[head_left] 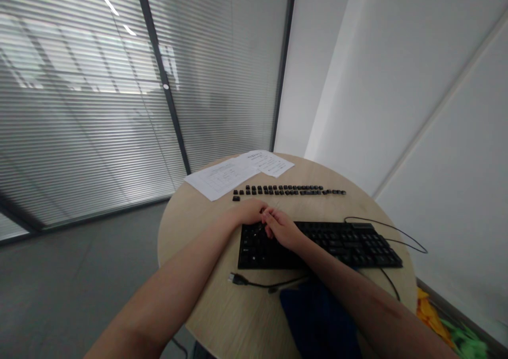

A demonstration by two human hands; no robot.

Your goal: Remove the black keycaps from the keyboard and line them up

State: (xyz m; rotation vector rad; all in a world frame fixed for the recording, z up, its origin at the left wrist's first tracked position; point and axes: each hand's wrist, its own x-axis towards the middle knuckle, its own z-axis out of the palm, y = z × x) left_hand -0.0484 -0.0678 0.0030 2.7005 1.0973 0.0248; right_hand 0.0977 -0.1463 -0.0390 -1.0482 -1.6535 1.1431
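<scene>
A black keyboard (pixel 329 242) lies across the round table, its upper left part under my hands. My left hand (pixel 253 211) is bent inward at the keyboard's top left edge, fingers curled. My right hand (pixel 281 227) meets it over the left keys, with thumb and fingers pinched together. Between the fingertips there is a small dark spot, and thin shiny lines like wire show close by; what they hold is too small and blurred to name. Beyond the hands, loose black keycaps (pixel 271 190) stand in two long rows, with one more keycap (pixel 236 198) below their left end.
Printed paper sheets (pixel 222 178) lie at the table's far left. A USB plug (pixel 238 279) on a black cable rests before the keyboard, near a dark blue cloth-like item (pixel 317 316). Another cable (pixel 405 231) loops past the right edge. White wall stands right, blinds (pixel 222 83) behind.
</scene>
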